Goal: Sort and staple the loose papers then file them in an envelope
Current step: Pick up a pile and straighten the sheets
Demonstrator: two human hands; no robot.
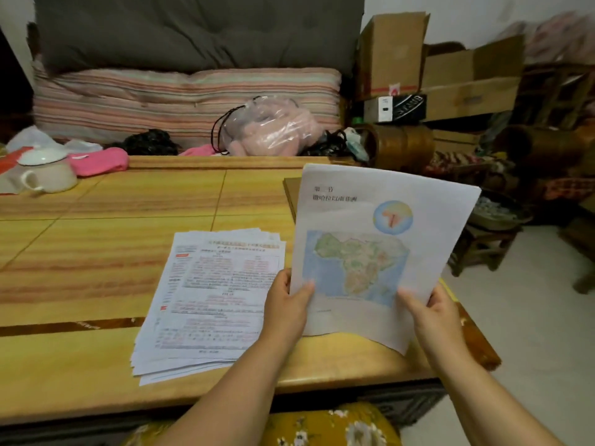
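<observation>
At nine o'clock on the desk [96, 252] sits a cup [48, 180] with a white lid [40, 156] resting on top, and a pink cloth [99, 164] lies just beside it toward the back edge. Beyond the desk at twelve o'clock lies a clear bag [270, 127] with something pink inside, in front of a striped cushion [180, 98].

Near six o'clock a stack [206, 300] of printed papers lies flat on the desk, its sheets fanned unevenly at the edges. The left hand [286, 304] is at the stack's right side, thumb pinching the lower left edge of a sheet [370, 252] printed with a map and a small globe. That sheet is held up off the desk, tilted toward the camera, at about four o'clock from the desk's middle. The right hand [431, 317] grips its lower right edge, thumb on the front face. A brown envelope [291, 191] shows behind the sheet's upper left corner, lying on the desk.

At two o'clock, past the desk, cardboard boxes [450, 75] are piled against the wall.
</observation>
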